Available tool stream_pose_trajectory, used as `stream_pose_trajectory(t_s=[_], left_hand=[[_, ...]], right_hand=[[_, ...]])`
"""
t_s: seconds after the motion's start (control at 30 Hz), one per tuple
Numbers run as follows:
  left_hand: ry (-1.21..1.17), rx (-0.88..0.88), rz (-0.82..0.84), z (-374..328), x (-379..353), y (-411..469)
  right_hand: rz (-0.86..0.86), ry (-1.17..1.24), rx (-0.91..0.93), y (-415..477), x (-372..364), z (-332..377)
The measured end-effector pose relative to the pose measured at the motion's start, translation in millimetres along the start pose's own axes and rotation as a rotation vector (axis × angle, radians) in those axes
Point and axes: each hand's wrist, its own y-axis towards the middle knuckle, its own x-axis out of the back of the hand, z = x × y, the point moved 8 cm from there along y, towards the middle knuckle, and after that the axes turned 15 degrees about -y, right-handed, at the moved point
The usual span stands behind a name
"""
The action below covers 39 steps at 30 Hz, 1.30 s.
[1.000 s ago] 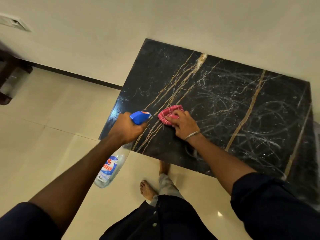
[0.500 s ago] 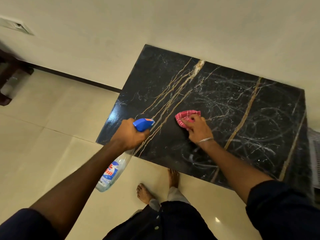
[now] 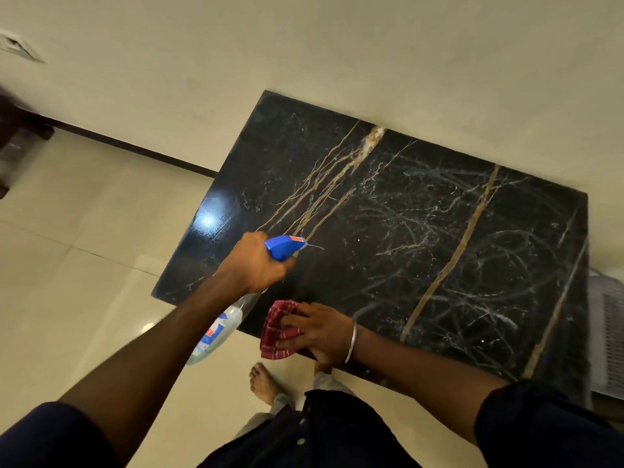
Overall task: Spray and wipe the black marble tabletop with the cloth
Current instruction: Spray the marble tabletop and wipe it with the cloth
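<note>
The black marble tabletop (image 3: 422,231) with gold veins and white smear marks fills the middle and right. My left hand (image 3: 256,265) grips a clear spray bottle (image 3: 219,329) by its neck; its blue nozzle (image 3: 283,246) points right over the marble, with a thin streak at its tip. My right hand (image 3: 317,329) presses a folded red checked cloth (image 3: 278,329) on the table's near edge, and part of the cloth hangs past the edge. A metal bangle sits on that wrist.
A cream wall runs behind the table's far edge. Glossy cream floor tiles (image 3: 84,265) lie to the left, and my bare feet (image 3: 265,383) stand below the near edge. A white slatted object (image 3: 607,332) sits at the right edge, dark wooden furniture (image 3: 17,136) at far left.
My right hand has pulled the cloth from the middle of the marble back to the near edge. My left hand has brought the bottle further over the table.
</note>
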Motion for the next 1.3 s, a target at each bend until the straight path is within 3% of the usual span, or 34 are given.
stream_pose_trajectory(t_s=[0.23,0.37,0.47,0.63,0.73,0.83,0.97,1.03,1.07,1.23,1.3], left_hand=[[-0.027,-0.005,-0.086,-13.5,-0.8,19.6],[-0.062,0.006,-0.134,-21.9,6.5,25.9],[-0.073,0.000,-0.169,-22.6,12.2,27.9],[-0.080,0.019,-0.199,-19.0,13.5,29.2],[-0.094,0.029,-0.185,-21.7,7.5,31.9],[-0.109,0.032,-0.184,-29.5,1.7,36.9],[-0.108,0.027,-0.206,-39.3,-2.3,46.1],[-0.095,0.011,-0.211,-45.5,-3.5,49.2],[-0.093,0.010,-0.210,-47.7,-4.5,51.2],[-0.048,0.050,-0.189,-50.0,-4.8,56.1],[-0.049,0.060,-0.184,-48.6,-2.3,59.4]], right_hand=[[-0.043,0.061,0.020,-1.1,-5.6,-3.9],[-0.095,0.021,-0.013,-15.2,-8.5,-50.7],[-0.159,-0.005,-0.148,-37.1,-0.2,-124.4],[-0.107,0.016,-0.711,-55.1,23.0,-275.4],[-0.059,0.033,-0.757,-45.6,27.0,-288.6],[-0.091,0.014,-0.668,-38.4,20.1,-240.1],[-0.093,0.000,-0.171,-29.3,0.6,-150.0],[-0.048,-0.012,-0.014,-29.4,-3.7,-150.1],[-0.041,0.004,-0.027,-27.8,-1.1,-165.0],[-0.060,0.073,-0.647,-19.3,28.2,-317.5],[-0.024,0.082,-0.779,-16.5,30.0,-347.4]])
